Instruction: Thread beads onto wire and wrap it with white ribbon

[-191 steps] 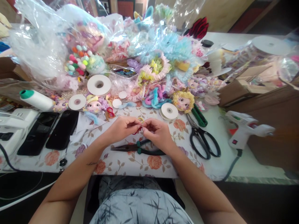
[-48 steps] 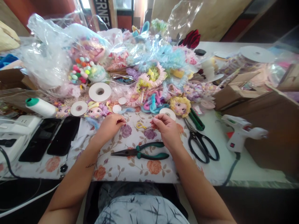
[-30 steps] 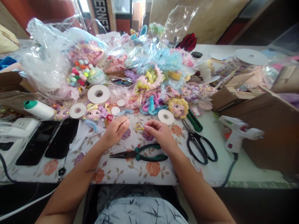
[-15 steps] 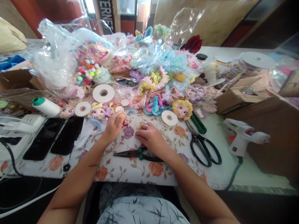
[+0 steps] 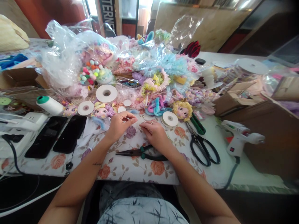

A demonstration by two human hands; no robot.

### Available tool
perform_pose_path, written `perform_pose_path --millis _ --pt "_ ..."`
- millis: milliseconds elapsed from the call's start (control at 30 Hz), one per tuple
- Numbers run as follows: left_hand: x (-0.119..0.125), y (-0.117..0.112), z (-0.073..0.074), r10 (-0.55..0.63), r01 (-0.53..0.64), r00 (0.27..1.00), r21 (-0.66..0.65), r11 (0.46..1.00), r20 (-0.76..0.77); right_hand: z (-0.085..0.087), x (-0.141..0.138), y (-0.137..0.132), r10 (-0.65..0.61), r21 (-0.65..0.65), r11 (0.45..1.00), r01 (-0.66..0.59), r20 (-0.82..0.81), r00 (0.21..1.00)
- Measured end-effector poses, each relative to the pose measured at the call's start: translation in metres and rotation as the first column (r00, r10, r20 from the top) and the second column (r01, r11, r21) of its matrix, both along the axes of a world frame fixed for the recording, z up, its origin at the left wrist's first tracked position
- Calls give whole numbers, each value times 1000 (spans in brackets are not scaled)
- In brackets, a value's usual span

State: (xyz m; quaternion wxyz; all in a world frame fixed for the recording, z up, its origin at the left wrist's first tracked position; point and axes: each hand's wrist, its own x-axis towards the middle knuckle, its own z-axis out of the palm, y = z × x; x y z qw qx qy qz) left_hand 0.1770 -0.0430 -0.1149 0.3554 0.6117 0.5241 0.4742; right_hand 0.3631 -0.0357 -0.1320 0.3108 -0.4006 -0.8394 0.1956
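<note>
My left hand point(image 5: 121, 124) is held above the flowered tablecloth point(image 5: 109, 171), its thumb and index finger closed in a pinch. Facing it, a short gap away, is my right hand point(image 5: 153, 132), a ring on one finger and its fingertips pressed together. Whatever sits between the fingertips of either hand is too small to make out. Long-nose pliers point(image 5: 133, 152) with dark green and black handles lie beneath my right hand and wrist. A flat white spool point(image 5: 169, 119) rests to the right of that hand, and a doll-face piece point(image 5: 102, 111) lies beyond my left hand.
Black-handled scissors point(image 5: 203, 149) and a white glue gun point(image 5: 235, 137) lie at right, before a cardboard box point(image 5: 268, 137). Two dark phones point(image 5: 70, 133) and a white power strip point(image 5: 16, 137) are at left. Plastic-bagged trimmings point(image 5: 149, 56) pile up behind.
My left hand has turned and its fingers now reach further right, closer to my right hand. The small red bit seen beside its fingers no longer shows. The view has shifted slightly.
</note>
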Motion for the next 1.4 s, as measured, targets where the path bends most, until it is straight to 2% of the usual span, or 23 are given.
perform_pose_path --millis 100,167,233,467,600,667,733,833,933,1133,1267,1333,1400 --pt "2 -1 1 -28 28 1000 -2 1000 8 13 3 -3 -86 -139 988 64 -158 984" --pt "4 -2 2 -48 48 999 -4 999 7 21 2 -5 -108 -228 972 54 -230 967" --pt "6 -4 2 -72 72 997 5 997 -10 27 0 -7 -117 -263 964 46 -259 959" --pt "10 -6 -1 -73 112 979 196 974 -192 25 -2 -9 -112 -137 986 91 -150 982" --pt "14 -8 -2 -72 126 975 256 958 -212 26 0 -11 -128 -13 992 127 -110 986" --pt "15 -8 -2 -95 138 978 239 961 -186 25 -1 -13 -137 -3 990 138 -137 981" --pt "14 -8 -1 -125 154 981 204 967 -145 24 -2 -14 -169 -56 985 161 -195 966" --pt "11 -7 1 -141 155 985 156 976 -96 24 1 -15 -270 -212 954 211 -308 913" --pt "7 -6 4 -117 121 992 102 987 -45 29 16 -17 -310 -372 913 165 -372 875" --pt "2 -6 7 -80 78 995 41 996 56 48 78 -31 -131 -508 858 -77 -362 923" --pt "1 -5 7 -75 65 989 86 994 126 52 111 -38 58 -579 807 -118 -120 991" --pt "1 -5 6 -64 50 991 123 991 117 51 118 -39 152 -577 804 -142 -31 988" --pt "-1 -3 5 -17 3 996 164 987 89 49 120 -37 158 -532 838 -125 17 987"
